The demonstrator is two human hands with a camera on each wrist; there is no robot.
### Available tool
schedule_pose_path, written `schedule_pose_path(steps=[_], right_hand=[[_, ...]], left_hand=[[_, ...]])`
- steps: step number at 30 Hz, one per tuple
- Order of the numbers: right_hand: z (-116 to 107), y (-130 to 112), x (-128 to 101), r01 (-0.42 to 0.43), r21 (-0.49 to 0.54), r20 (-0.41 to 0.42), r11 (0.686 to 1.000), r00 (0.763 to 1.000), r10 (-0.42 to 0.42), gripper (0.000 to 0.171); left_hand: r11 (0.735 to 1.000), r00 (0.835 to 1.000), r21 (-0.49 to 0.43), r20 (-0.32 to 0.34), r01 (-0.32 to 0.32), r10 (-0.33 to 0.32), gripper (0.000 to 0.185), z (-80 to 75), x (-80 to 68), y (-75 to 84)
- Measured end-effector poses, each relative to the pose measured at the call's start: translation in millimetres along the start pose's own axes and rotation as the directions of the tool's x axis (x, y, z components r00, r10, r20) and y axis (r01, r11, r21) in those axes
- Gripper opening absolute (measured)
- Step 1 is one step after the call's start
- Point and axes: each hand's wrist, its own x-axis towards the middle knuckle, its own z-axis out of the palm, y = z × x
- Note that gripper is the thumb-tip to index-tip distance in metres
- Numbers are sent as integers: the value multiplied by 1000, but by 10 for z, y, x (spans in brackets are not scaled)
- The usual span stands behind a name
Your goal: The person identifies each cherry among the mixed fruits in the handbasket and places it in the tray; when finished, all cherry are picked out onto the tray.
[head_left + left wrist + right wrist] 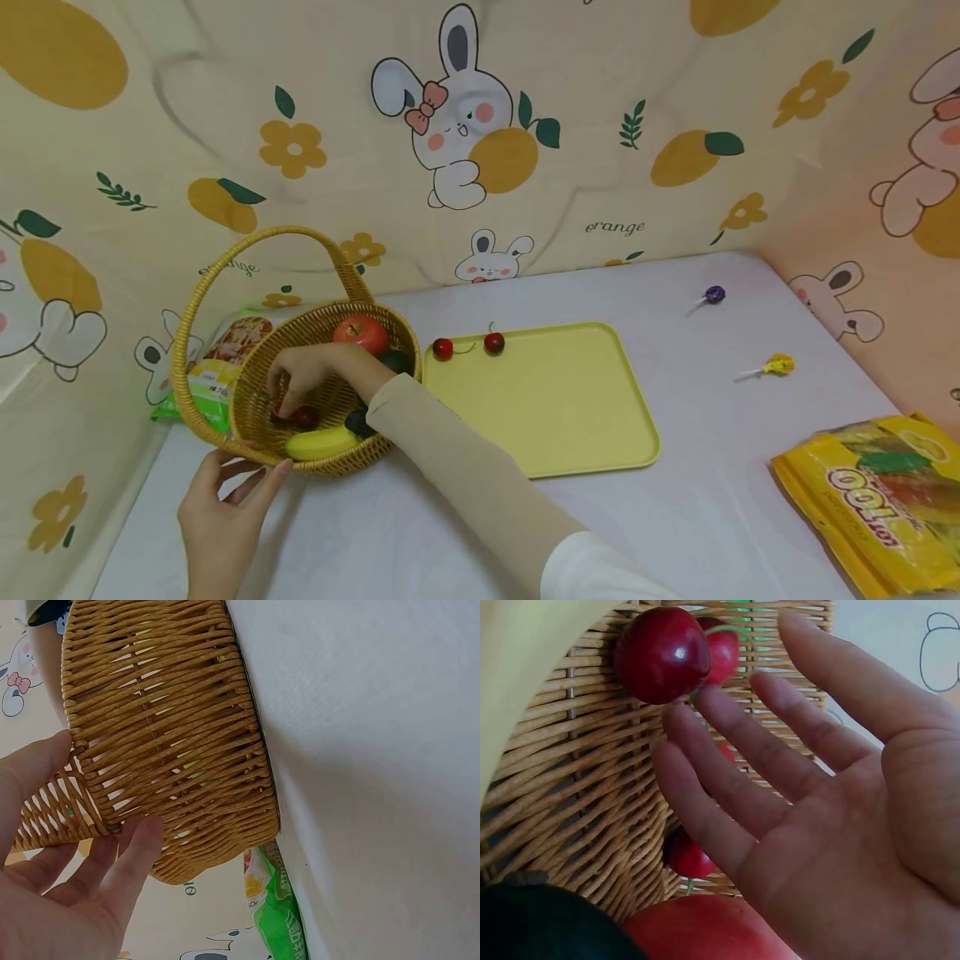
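Note:
A wicker basket (341,468) with a tall arched handle stands at the left of the table. My left hand (225,517) holds its near rim by the foot of the handle; the left wrist view shows the fingers (135,862) against the wicker. Inside the basket is my right hand (307,371), its fingers loosely extended beside several red cherries (664,656) and holding nothing. A banana (322,444) lies along the near wall. A red, round fruit (362,333) sits at the back, with a dark green, rounded one (547,922) beside it.
A yellow tray (547,400) lies right of the basket, with two cherries (494,342) near its back-left corner. Purple (714,294) and yellow (778,364) lollipops lie farther right. A yellow snack bag (877,500) is front right; a green-edged bag (213,379) stands behind the basket.

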Motion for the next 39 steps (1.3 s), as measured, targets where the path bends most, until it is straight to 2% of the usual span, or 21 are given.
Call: schedule_pose_path(steps=[3, 9, 15, 20, 22, 24, 27, 30, 33, 36, 39], right_hand=[[19, -9, -12, -46, 81, 48, 996, 998, 42, 33], [43, -22, -34, -187, 215, 157, 959, 975, 155, 27], [45, -16, -42, -212, 197, 235, 957, 958, 164, 23], [18, -26, -63, -200, 194, 220, 960, 963, 157, 24], [-24, -38, -102, -171, 203, 195, 964, 972, 131, 26], [-91, -46, -174, -103, 216, 157, 971, 985, 70, 29], [-246, -6, -340, 73, 217, 57, 973, 995, -88, 29], [-449, 110, -618, 263, 167, -93, 950, 964, -251, 25], [-637, 315, -998, 372, 101, -248, 923, 907, -339, 24], [-747, 575, -1432, 380, 105, -368, 919, 874, -319, 22], [-784, 859, -1847, 351, 162, -452, 922, 857, -247, 22]], left_hand=[[1000, 1000, 2, 2, -4, 4, 45, -2, 0, 9], [1000, 1000, 7, 10, -8, 8, 47, -9, 3, 23], [1000, 1000, 9, 7, -27, 27, 46, -19, -11, 37], [999, 1000, 8, 7, -31, 31, 47, -20, -9, 20], [1000, 1000, 0, 6, -30, 30, 48, -14, -5, 3], [1000, 1000, -10, 5, -26, 26, 48, -10, -5, -10], [999, 1000, -23, 4, -27, 27, 48, -9, -10, -18], [998, 999, -38, 12, -41, 42, 48, -3, -3, -13], [997, 998, -52, 22, -54, 55, 48, 6, 16, -14], [998, 999, -48, 24, -40, 41, 47, -4, 19, 1], [999, 1000, -45, 20, -21, 22, 45, -19, 4, 16]])
